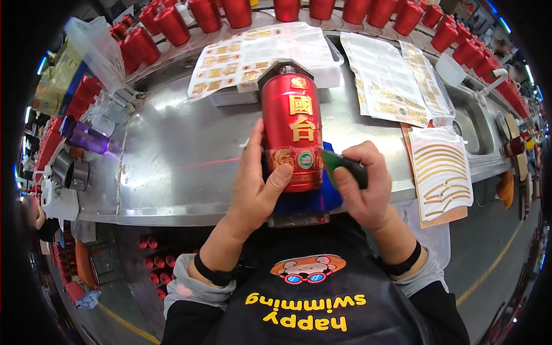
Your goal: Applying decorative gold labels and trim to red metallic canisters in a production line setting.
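Observation:
A glossy red bottle [290, 115] with raised gold characters and a round green emblem lies tilted in front of me, its dark neck pointing away. My left hand [257, 178] is closed around its lower left side, the thumb pressed on the front near the base. In my right hand [368, 187] is a small scraper [352, 171] with a dark handle and a green blade. The blade's edge meets the bottle's lower right side, beside the emblem band. Under the bottle's base shows a blue cloth or pad [325, 195], partly hidden.
Sheets of gold stickers [224, 63] lie on white trays beyond the bottle; more sheets [382, 80] lie to the right. A sheet of curved gold strips [440, 169] overhangs the steel bench [172, 172]. A sink [474, 123] is at right, a purple bottle [86, 135] at left, red bottles [238, 11] behind.

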`<state>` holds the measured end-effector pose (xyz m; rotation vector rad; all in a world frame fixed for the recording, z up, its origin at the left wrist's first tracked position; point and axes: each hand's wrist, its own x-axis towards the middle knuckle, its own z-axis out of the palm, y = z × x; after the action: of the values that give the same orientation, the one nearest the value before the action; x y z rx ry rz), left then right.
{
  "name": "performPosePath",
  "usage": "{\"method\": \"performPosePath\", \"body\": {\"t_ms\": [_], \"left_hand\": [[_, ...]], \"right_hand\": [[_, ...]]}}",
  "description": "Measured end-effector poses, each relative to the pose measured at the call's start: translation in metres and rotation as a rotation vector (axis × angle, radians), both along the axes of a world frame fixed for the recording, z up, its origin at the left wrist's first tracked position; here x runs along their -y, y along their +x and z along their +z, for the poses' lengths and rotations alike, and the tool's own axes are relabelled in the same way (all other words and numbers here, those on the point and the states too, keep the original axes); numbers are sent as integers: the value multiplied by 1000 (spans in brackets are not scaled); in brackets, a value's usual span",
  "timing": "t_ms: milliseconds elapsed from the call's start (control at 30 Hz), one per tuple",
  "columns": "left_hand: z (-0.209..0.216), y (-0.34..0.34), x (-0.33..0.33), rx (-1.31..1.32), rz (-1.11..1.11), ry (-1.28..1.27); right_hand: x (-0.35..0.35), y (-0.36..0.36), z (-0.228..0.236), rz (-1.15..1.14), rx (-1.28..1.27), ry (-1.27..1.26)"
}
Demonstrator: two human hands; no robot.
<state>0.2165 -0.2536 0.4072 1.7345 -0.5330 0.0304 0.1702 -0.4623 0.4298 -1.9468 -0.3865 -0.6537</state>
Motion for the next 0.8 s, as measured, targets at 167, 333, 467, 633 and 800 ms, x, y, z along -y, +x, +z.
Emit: {"method": "performPosePath", "body": {"t_ms": [167,333,467,633,800], "left_hand": [[-5,3,-16,15,-96,-25],[-3,-3,-26,250,-48,439],[16,-4,-25,497,35,591],[-1,-1,-3,-7,-2,-127],[-3,-3,7,-120,125,-258]], "right_hand": [[-11,-3,23,327,199,-316],[-7,-11,13,150,-281,226],[-8,-6,2,145,-429,518],[-12,-2,-8,91,-466,490],[-9,-1,-10,31,-471,381]]}}
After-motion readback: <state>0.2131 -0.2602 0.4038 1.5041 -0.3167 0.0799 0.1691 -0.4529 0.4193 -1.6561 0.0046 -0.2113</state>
